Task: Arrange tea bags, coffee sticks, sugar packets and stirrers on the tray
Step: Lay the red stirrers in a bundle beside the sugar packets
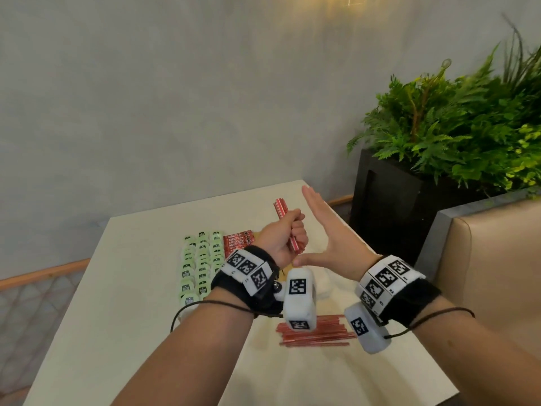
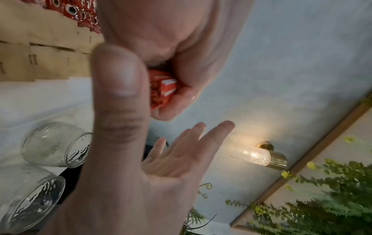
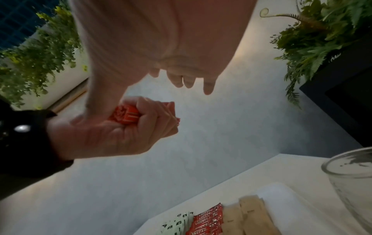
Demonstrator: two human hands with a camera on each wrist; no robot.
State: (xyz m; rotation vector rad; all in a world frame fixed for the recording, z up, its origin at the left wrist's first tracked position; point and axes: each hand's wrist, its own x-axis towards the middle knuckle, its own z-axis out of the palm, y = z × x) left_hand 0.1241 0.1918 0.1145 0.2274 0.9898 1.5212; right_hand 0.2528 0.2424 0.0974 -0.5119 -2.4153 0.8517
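A bundle of red stirrers [image 1: 288, 227] stands tilted in the left hand [image 1: 281, 240], fist wrapped round it, above the table [image 1: 140, 276]. Beside the bundle the right hand [image 1: 330, 238] is flat, fingers straight. More stirrers [image 1: 325, 335] lie nearer on the table, tea bags [image 1: 199, 265] left of the bundle.

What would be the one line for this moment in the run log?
left hand: grips bundle of red stirrers above table | right hand: open, flat, beside bundle | more stirrers: lying on table
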